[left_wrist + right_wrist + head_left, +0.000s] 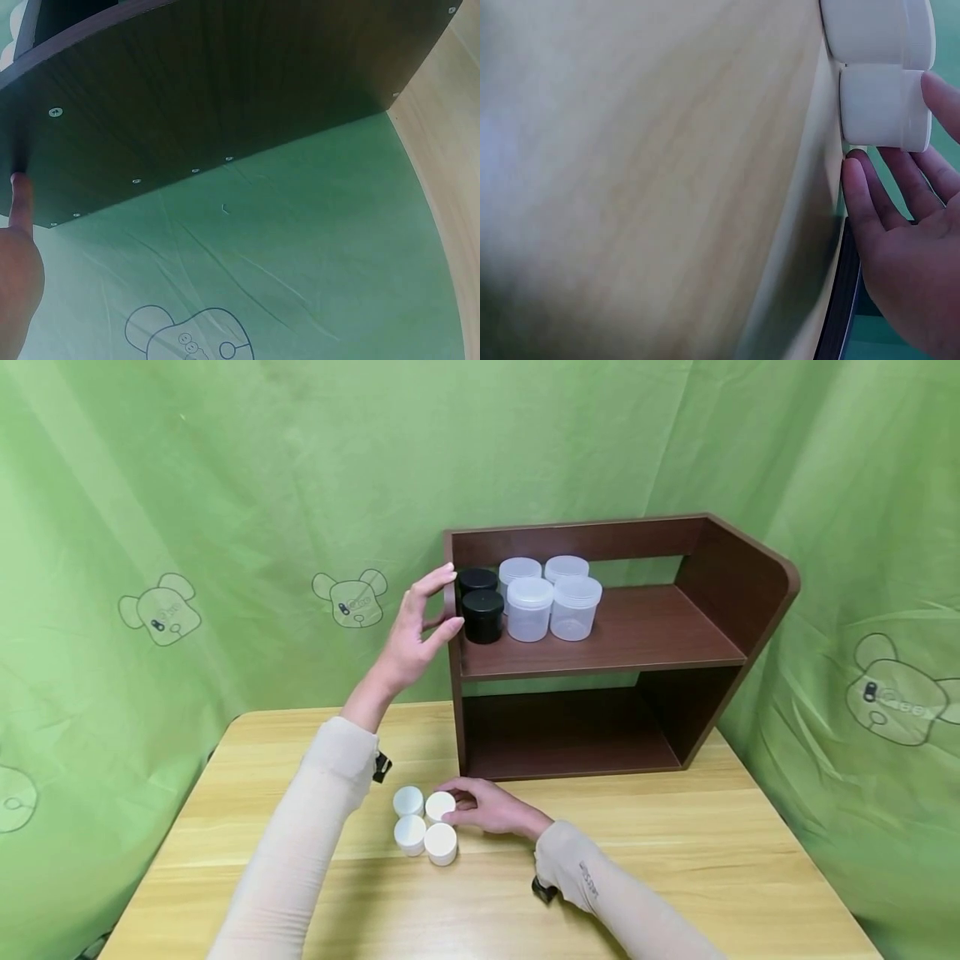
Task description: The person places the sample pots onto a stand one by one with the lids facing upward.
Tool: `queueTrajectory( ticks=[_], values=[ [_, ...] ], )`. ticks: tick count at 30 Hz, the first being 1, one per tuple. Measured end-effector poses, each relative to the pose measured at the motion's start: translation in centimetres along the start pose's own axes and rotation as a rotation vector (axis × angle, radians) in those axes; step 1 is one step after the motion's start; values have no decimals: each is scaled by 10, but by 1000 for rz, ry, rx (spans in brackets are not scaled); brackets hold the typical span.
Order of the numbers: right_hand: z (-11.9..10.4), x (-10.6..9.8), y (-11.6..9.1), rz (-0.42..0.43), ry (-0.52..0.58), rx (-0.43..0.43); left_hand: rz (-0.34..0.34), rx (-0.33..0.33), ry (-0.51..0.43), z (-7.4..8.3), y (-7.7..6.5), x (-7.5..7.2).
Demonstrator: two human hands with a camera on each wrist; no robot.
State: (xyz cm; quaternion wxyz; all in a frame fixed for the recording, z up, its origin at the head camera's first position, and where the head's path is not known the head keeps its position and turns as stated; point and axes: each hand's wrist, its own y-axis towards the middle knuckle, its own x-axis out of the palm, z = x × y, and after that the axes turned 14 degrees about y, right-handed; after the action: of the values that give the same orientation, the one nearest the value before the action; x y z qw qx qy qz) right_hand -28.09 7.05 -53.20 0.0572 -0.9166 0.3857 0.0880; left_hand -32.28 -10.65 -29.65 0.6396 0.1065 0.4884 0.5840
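Touching shelf (652, 627): left hand (408, 639), at its left side, beside black jars (482, 620); cannot tell its grip.
Right hand (487, 806): pinching white jar (438, 805), front-left of shelf.
Clear jars (529, 617): on shelf's upper tier.

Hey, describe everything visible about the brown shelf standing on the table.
The brown shelf looks like dark wood-grain board, with two levels, tall side panels and a rail across the upper back. Screw heads dot its outer left panel. It stands upright on the pale table. Two black jars and four translucent jars stand toward the left of its upper level. The left hand is at its left side, one finger apparently touching the panel.
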Motion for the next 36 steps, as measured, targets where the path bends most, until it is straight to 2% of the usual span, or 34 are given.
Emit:
queueTrajectory(
  ticks=[2,9,15,25,28,36],
  values=[
    [-1,-1,-1,7,-9,2,-2,-2,4,-3,0,1],
    [-2,-3,0,22,-55,15,10,7,17,-34,3,11],
    [-6,-7,-2,31,-39,6,8,22,30,-39,4,10],
    [-16,-11,-9,62,-33,-11,7,28,36,-38,4,9],
    [-18,-13,-10,66,-11,-44,6,23,34,-36,3,9],
    [-37,-19,-17,68,39,-110,-15,15,9,-6,1,0]
  ],
)
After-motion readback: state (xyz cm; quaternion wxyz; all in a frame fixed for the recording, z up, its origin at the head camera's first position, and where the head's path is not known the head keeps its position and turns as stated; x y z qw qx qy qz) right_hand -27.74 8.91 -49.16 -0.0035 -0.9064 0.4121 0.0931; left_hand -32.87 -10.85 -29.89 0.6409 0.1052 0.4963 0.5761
